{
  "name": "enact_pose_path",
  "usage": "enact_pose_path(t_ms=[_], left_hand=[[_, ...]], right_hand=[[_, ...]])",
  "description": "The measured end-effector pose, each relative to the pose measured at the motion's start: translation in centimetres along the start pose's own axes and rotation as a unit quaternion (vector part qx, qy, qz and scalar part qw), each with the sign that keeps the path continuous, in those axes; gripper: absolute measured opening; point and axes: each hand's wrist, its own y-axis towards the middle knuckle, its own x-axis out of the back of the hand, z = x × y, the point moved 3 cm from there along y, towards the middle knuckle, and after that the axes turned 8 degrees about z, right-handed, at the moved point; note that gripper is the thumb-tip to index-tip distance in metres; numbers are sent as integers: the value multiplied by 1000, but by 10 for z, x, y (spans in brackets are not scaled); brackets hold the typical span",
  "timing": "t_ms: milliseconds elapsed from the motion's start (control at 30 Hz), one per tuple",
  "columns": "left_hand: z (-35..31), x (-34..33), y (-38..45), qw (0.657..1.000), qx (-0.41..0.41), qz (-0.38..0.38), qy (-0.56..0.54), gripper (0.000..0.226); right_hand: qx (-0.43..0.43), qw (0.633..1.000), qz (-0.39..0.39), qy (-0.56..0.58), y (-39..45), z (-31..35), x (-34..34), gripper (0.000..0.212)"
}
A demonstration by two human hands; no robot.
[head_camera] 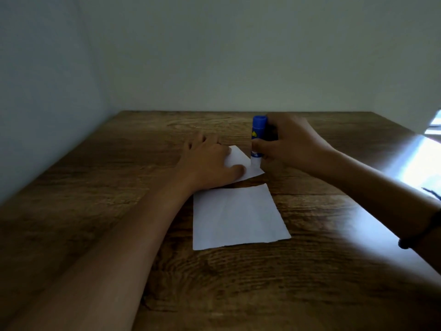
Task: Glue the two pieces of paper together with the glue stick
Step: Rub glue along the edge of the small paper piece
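Two hands work: left hand (210,161) spread flat on far paper (241,161), right hand (288,142) gripping upright glue stick (258,137).

Your left hand (210,161) lies flat on the far paper (241,163), pinning it to the wooden table (95,187). Your right hand (286,142) holds the blue glue stick (258,137) upright, its tip seemingly touching that sheet's right edge. The near paper (236,218) lies just apart.

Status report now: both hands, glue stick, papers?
Left hand flat on far paper. Right hand grips glue stick, tip on far paper. Near paper untouched.
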Motion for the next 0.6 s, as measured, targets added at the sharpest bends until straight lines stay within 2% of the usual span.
enact_pose_path(t_ms=[133, 333, 400, 467, 533, 600], left_hand=[[1, -1, 0, 1000, 11, -12, 12, 59], [3, 0, -1, 998, 46, -18, 40, 61], [3, 3, -3, 998, 20, -66, 4, 47], [2, 12, -7, 990, -44, -115, -71, 39], [2, 18, -10, 988, -89, -100, -83, 43], [2, 16, -9, 995, -88, -38, -37, 44]], right_hand=[[3, 1000, 2, -16, -9, -1, 5, 17], [-5, 1000, -6, -15, -13, -2, 10, 22], [-19, 999, -25, 23, -12, -1, 12, 25], [-38, 997, -38, 59, -9, 0, 13, 26], [-45, 994, -46, 87, -4, 1, 12, 24], [-47, 993, -54, 98, 1, 3, 10, 20]])
